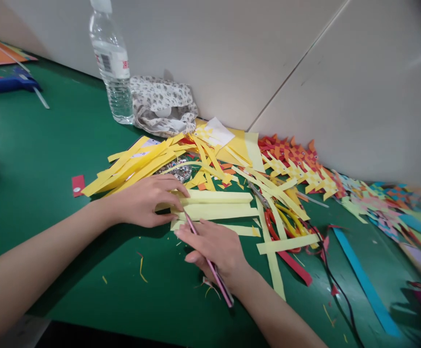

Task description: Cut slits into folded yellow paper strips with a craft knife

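The left hand lies flat, fingers spread, pressing down the left end of the pale yellow strips in the middle of the green counter. The right hand, just nearer, is clamped around a pink pencil, its tip touching the strips beside the left fingertips. A heap of darker yellow strips lies beyond them. A water bottle and a cloth pouch stand far against the wall, with woven paper pieces to the right
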`<state>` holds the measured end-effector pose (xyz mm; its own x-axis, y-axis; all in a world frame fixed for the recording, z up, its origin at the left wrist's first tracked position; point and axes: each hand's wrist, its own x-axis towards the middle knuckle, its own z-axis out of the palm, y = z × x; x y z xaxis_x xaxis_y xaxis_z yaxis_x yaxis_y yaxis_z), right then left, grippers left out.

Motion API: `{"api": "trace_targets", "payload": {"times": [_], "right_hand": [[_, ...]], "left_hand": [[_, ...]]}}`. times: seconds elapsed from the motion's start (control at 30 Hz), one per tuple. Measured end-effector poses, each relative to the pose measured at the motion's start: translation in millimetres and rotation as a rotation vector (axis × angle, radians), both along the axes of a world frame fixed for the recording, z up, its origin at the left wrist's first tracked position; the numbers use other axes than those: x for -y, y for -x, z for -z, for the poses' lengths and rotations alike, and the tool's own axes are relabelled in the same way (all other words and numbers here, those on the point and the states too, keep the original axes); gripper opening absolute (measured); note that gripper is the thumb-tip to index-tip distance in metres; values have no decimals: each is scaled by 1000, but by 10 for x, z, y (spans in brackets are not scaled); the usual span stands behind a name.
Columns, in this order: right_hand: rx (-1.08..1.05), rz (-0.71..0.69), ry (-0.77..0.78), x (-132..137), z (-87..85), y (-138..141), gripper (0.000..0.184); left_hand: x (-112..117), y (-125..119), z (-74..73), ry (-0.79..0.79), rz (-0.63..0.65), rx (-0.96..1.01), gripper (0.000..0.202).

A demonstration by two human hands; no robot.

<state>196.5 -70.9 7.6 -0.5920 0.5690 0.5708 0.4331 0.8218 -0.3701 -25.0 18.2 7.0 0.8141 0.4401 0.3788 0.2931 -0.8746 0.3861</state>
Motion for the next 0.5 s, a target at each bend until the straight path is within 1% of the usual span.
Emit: {"api": "trace_targets", "payload": {"times": [0.03,0.13,0.3,0.37,0.43,0.5], "right_hand": [[59,0,-8,-2,-7,1,28],[171,14,50,-3,-49,5,29],[231,5,95,21,-112,-7,29],[259,9,92,31,-122,-4,30],[308,13,95,29,-121,4,30],[340,55,96,3,-105,1,30]], "left_hand": [[0,-4,2,-7,-9,2,10],[-2,-11,11,-36,-68,0,12],[-26,-15,41,-87,-208,34,19],[-35,-14,43,-97,-290,91,22],[-31,-10,25,-93,-401,167,23],[-13,-8,-16,-40,-534,243,24]]}}
